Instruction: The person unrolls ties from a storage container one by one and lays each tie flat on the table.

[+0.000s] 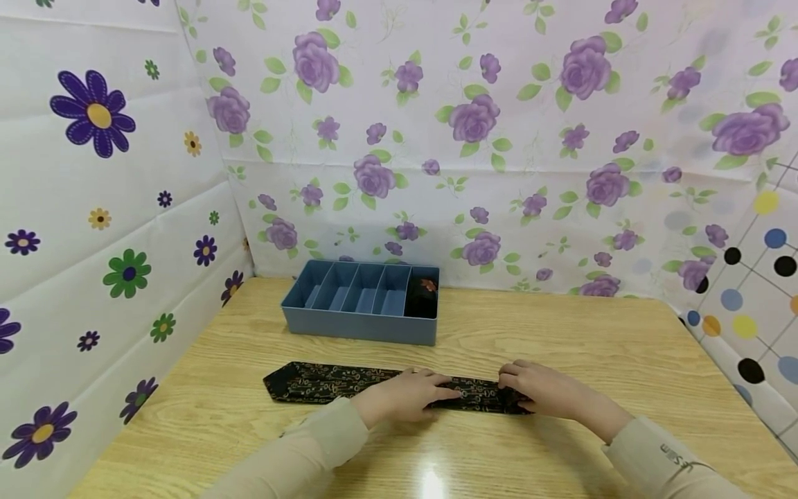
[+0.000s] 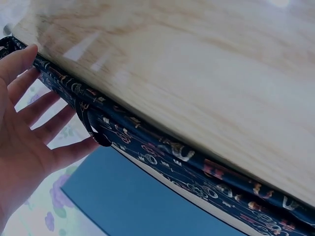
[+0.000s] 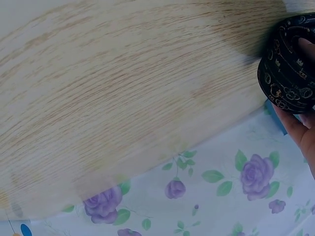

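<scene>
A black necktie (image 1: 349, 375) with a small gold and red pattern lies lengthwise on the table, its pointed wide end to the left. At its right end the tie is wound into a roll (image 3: 285, 73), which my right hand (image 1: 545, 390) grips, thumb in the coil and fingers around the far side. My left hand (image 1: 399, 398) rests over the middle of the flat part, fingers spread and fairly straight. In the left wrist view those fingertips touch the tie's edge, near a narrow dark loop (image 2: 87, 123) on its back.
Behind the tie stands a blue box (image 1: 361, 327) with several compartments in a row. Its rightmost compartment holds a dark item (image 1: 422, 298) with a red motif. The wooden table (image 1: 561, 326) meets a flower-printed cloth (image 1: 474, 208) at the back.
</scene>
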### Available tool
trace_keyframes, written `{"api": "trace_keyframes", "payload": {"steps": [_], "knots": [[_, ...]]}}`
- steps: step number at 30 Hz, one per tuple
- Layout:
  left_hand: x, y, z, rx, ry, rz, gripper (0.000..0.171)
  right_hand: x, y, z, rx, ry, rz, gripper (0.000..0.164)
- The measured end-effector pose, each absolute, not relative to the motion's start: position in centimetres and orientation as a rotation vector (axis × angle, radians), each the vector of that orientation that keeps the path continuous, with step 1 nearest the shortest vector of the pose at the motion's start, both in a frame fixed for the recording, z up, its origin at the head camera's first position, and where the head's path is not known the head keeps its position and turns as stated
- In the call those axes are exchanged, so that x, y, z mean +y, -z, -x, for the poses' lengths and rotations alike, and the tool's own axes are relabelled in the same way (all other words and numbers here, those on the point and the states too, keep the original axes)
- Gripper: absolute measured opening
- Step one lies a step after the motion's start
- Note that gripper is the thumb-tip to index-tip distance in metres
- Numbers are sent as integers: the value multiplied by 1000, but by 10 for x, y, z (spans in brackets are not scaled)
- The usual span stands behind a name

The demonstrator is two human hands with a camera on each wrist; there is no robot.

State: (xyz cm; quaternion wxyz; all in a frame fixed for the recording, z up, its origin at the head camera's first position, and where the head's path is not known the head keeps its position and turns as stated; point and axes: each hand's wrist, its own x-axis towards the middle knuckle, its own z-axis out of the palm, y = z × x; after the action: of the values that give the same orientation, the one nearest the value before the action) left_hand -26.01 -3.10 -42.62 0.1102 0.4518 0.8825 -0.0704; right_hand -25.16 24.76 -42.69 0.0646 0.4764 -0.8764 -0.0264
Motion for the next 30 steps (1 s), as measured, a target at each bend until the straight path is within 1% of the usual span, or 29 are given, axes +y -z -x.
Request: {"api": "trace_keyframes", "payload": {"steps": [8,17,30], "knots": [[-29,425,259,2577,173,-1286,54,249,427,251,-2650,80,-1434,36],[-28,426,260,2582,109,-1254,53,252,428,251,-2676,68,-1426,30],[-29,428,262,2576,93,-1274,51,257,428,250,-2702,59,-1421,35]]}}
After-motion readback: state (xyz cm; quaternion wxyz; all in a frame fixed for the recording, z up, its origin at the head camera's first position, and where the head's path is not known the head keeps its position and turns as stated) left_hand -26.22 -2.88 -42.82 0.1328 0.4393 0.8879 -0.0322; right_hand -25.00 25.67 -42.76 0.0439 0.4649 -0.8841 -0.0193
